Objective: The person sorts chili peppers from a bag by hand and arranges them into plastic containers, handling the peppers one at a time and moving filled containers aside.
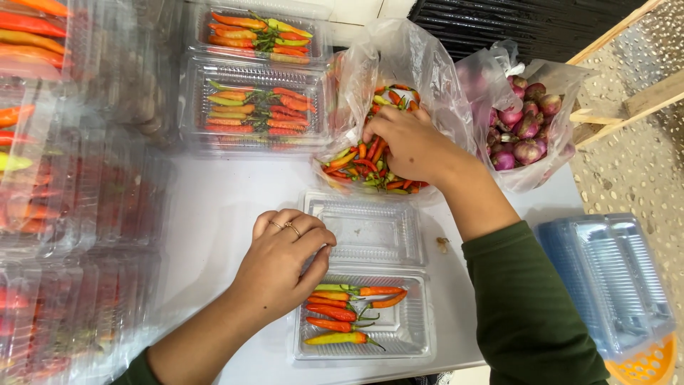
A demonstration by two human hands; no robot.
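- Clear plastic clamshell tray (410,335) lies hinged open at the near edge of the white table (214,207), so its base can take chillies while the empty lid (367,228) lies flat behind it
- We rest our left hand (281,264) on the tray's left rim, fingers curled and holding nothing, steadying the tray
- Loaded chillies (345,314) lie side by side in the base, stems pointing right
- Our right hand (406,142) reaches into the open plastic bag (420,64) at the far edge, fingers closed among the loose chillies (363,164)
- Filled trays (253,107) stand stacked at the far left; a bag of shallots (524,125) sits right of the chilli bag
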